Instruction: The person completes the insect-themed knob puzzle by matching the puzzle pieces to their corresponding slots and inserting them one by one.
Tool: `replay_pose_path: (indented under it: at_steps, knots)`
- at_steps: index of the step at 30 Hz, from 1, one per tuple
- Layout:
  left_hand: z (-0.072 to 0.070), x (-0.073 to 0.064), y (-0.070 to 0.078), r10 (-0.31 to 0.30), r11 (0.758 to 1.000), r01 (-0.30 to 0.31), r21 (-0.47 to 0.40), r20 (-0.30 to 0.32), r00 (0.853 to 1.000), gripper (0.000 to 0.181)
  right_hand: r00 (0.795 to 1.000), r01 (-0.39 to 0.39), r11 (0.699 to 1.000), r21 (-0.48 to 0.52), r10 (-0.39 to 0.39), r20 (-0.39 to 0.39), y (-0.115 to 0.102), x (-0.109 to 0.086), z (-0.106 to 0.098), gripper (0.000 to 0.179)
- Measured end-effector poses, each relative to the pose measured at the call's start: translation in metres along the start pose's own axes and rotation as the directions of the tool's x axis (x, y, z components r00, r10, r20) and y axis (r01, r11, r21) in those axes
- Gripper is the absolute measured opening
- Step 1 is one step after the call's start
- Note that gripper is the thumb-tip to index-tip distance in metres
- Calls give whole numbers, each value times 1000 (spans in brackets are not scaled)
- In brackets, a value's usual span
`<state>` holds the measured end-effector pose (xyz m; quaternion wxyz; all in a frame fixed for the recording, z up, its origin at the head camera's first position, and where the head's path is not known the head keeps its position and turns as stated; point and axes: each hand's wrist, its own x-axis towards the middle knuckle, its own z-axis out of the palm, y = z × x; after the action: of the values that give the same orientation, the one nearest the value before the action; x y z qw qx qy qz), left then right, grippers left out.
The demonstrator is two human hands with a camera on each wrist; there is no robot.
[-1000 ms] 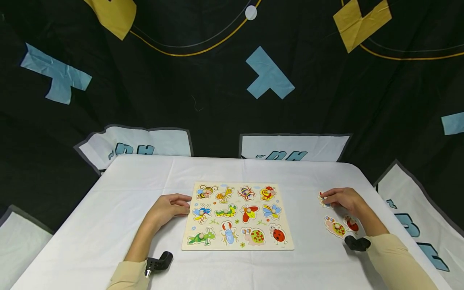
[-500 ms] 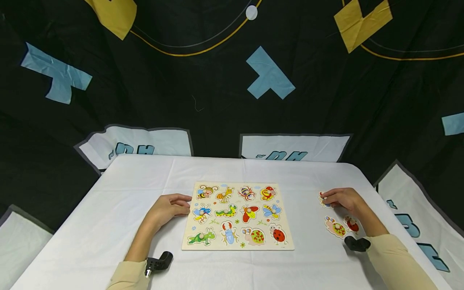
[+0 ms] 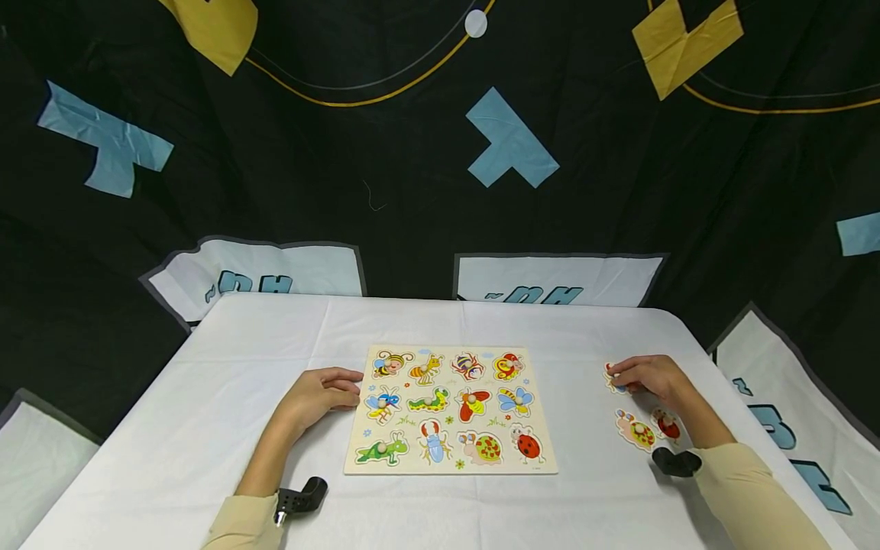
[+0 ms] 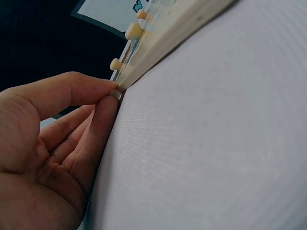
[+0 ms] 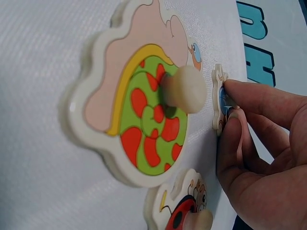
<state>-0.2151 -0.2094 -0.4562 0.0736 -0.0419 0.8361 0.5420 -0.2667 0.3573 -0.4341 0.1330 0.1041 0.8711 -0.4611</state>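
Observation:
On the white table lies a wooden puzzle board printed with insects. My left hand is at its left edge, and the left wrist view has thumb and index fingertip meeting on the board's edge. To the right, my right hand pinches the knob of a blue stag beetle puzzle piece, partly covered by the fingers. That piece is on the table or close over it. Nearer me lie a snail puzzle piece and a ladybug puzzle piece, each with a knob.
Several knobbed pieces, such as the green caterpillar and the spider, sit in the board. The bottom row's beetle, snail and ladybug pictures show no knobs. A dark cloth hangs behind the table. Black wrist cameras sit at both sleeves.

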Motion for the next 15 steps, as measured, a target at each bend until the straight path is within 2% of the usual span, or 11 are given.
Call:
replay_pose_path:
  at_steps: [15]
  knots:
    - [0, 1, 0, 2, 1000, -2, -6, 4, 1000, 45, 1000, -21, 1000, -17, 21, -15, -3, -2, 2, 19]
